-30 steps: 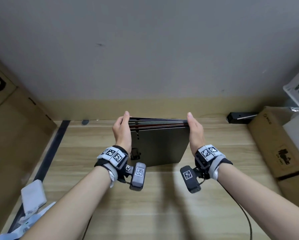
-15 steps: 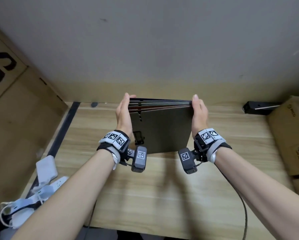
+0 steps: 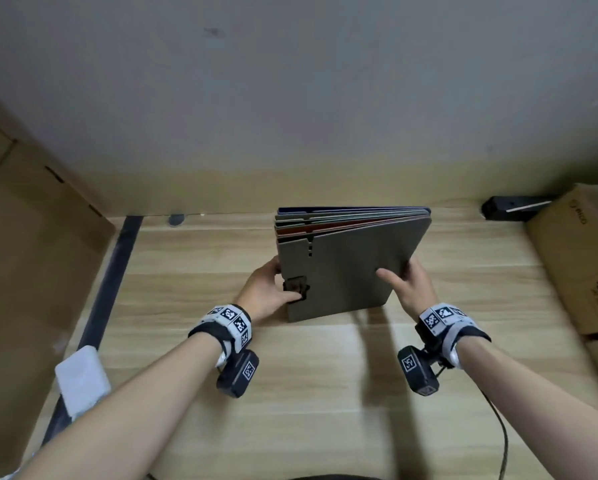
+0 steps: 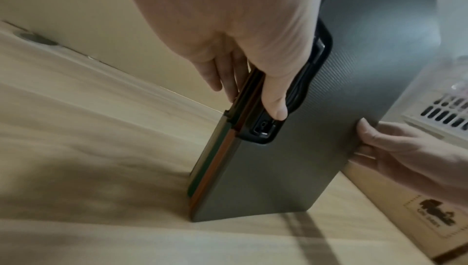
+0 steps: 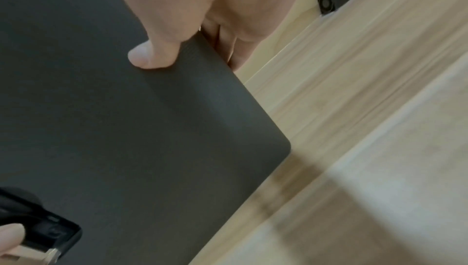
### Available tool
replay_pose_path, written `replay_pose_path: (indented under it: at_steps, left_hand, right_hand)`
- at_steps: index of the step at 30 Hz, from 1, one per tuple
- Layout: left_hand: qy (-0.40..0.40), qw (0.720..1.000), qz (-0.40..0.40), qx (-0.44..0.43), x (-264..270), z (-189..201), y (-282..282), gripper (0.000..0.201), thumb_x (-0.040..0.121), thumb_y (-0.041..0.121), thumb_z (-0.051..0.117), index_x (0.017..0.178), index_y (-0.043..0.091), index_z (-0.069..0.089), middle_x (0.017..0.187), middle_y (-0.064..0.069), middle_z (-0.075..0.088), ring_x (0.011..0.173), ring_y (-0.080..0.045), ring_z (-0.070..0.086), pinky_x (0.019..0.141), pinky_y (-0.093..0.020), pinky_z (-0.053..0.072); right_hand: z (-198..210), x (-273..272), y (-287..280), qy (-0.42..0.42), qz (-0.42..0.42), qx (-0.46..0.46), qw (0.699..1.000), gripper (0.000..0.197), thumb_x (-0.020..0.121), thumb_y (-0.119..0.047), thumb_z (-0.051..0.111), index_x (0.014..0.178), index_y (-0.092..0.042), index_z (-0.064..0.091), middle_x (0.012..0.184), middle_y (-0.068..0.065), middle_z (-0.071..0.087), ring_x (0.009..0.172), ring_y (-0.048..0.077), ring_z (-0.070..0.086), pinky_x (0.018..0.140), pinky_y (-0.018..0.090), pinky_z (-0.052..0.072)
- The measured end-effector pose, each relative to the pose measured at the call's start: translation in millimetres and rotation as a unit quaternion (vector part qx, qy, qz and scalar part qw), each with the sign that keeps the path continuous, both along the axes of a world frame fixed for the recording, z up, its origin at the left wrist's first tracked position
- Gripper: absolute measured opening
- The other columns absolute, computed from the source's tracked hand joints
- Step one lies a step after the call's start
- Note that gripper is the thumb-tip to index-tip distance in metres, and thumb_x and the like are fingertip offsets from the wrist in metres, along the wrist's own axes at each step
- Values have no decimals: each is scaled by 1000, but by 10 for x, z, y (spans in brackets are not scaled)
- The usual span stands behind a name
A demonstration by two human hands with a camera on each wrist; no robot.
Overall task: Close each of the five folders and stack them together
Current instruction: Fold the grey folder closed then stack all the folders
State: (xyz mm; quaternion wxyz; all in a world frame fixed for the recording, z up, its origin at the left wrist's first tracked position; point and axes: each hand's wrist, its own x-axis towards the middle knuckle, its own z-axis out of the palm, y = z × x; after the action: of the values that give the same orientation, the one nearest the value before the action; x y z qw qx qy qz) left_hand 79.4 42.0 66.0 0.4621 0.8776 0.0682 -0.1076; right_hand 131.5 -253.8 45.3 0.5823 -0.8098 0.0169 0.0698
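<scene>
Stack: while both hands grip it, the stack of folders [image 3: 346, 268] stands on edge on the wooden table [image 3: 325, 393], one bottom corner touching the wood, the whole stack tilted with its right side raised.
Facing: the grey front cover faces the person; the long edges run left to right, the top edge toward the wall [image 3: 290, 98].
Count: the top edges show several covers, grey, red, green and blue among them; I cannot count five for certain.
Clasp: one black clasp [image 3: 296, 287] sits on the left edge of the grey cover.
Left hand [image 3: 270, 292]: pinches the stack's left edge, thumb on the clasp, fingers behind.
Right hand [image 3: 406, 289]: pinches the right edge, thumb flat on the grey cover, fingers behind the stack.
Surroundings: a cardboard box [image 3: 581, 268] lies at the right, a black device [image 3: 509, 207] near the wall, a white adapter [image 3: 81, 379] at the left edge.
</scene>
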Motion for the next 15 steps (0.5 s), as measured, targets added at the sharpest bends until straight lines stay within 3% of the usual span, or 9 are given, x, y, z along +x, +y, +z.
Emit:
replay_pose_path:
  at_steps: [4,6,9,12,13,15]
  left_hand:
    - [6,999,-31,-40,135,-33,263,58,72,20,84,122,26,58,110,13,66,104,-9,62,92,-24,46]
    - [17,997,-34,-66,161,-5,474,54,75,23,82,123,27,57,112,10,67,105,-9,62,94,-23,47]
    - [57,990,-30,-123,165,35,904,44,84,22,75,123,22,55,106,15,65,98,6,61,81,-7,46]
    - [81,986,6,-146,162,10,1348,42,88,32,70,124,15,57,112,8,67,103,-2,63,88,-15,49]
    - [89,984,29,-151,154,-32,1494,52,86,41,70,128,12,57,118,5,67,108,-6,63,96,-23,50]
    - [107,979,80,-152,104,-169,1779,91,71,69,69,138,10,52,135,-3,61,120,-13,59,107,-37,46]
  right_hand:
    - [-1,77,155,6,-16,-43,999,45,85,-16,72,126,-11,56,121,0,67,108,5,64,96,30,52]
    - [54,86,337,11,-22,-53,998,43,84,-20,72,124,-12,58,119,1,68,107,12,65,93,32,52]
    - [109,119,745,29,-8,-65,997,39,85,-23,72,120,-10,60,115,1,69,103,14,66,89,29,54]
    - [69,133,1223,70,14,-65,995,33,88,-23,70,116,-8,63,114,5,71,101,17,68,90,34,53]
    - [27,135,1392,85,25,-69,994,33,87,-26,71,115,-8,64,113,5,71,99,17,68,91,36,54]
    - [-110,140,1722,108,43,-82,990,44,81,-41,73,113,-11,66,108,2,73,97,17,70,91,42,55]
